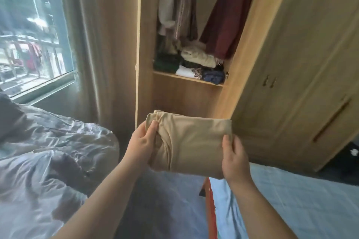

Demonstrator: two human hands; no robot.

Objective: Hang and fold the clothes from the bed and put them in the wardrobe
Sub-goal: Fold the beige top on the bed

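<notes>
A folded beige garment (192, 141) is held in the air above the bed, in front of the open wardrobe (186, 91). My left hand (142, 139) grips its left edge, thumb on top. My right hand (234, 158) grips its right edge, thumb over the fold. Inside the wardrobe, a shelf (186, 78) carries several folded clothes (196, 64) in white, green, blue and beige. Above them hang light garments (175, 2) and a dark red garment (227, 17).
A crumpled grey duvet (48, 151) covers the bed on the left, and a light blue sheet (291, 200) lies on the right. The wardrobe's closed doors (303, 68) stand to the right. A curtain (97, 44) and a window (29, 25) are on the left.
</notes>
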